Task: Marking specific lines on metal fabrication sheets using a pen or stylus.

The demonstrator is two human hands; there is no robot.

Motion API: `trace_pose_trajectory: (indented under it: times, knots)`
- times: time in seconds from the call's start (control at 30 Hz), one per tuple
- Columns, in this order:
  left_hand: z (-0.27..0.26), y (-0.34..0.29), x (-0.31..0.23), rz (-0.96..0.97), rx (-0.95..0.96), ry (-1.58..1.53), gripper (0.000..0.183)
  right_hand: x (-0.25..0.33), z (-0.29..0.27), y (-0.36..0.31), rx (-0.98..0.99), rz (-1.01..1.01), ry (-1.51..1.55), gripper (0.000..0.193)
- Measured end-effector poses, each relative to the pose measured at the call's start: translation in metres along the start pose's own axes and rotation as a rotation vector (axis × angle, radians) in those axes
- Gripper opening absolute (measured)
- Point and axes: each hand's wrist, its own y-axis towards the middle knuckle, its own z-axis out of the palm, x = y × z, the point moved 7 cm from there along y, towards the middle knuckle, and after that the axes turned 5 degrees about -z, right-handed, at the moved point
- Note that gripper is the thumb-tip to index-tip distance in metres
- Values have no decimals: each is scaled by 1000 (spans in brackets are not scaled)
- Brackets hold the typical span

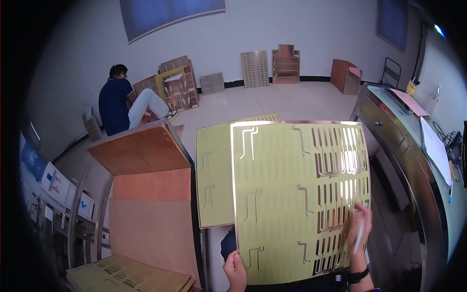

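Observation:
A large yellow-green circuit board panel (277, 209) with copper strips and thin bent traces stands tilted in front of me. My left hand (235, 272) grips its lower left edge, thumb on the front face; the other fingers are hidden behind it. Over the panel's right part, my right hand (362, 226) is closed around a slim white pen-like stick (359, 237), its fingers near the copper strips. I cannot tell whether they touch the surface. A similar yellow-green panel (212, 194) shows behind the first one's left side.
Left of me is a stand with a brown board (146, 148) and more panels (129, 272) low down. A person (116, 104) sits on the floor beyond it. Copper-patterned boards (254, 68) lean on the far wall. A metal-edged desk (389, 121) with papers and cables runs along the right.

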Motion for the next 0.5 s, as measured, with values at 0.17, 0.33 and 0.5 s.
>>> trace_pose_trajectory:
  times: [0.17,0.33,0.5]
  knots:
    - [-9,-1,4,41,-7,-35,28,-99,-75,8,-142,134,-56,30]
    - [-5,-8,-24,50,-47,-59,23,-137,-56,-24,88,646,470,24]
    - [-17,-3,0,-20,-3,-85,27,-121,-39,-20,234,651,725,16]
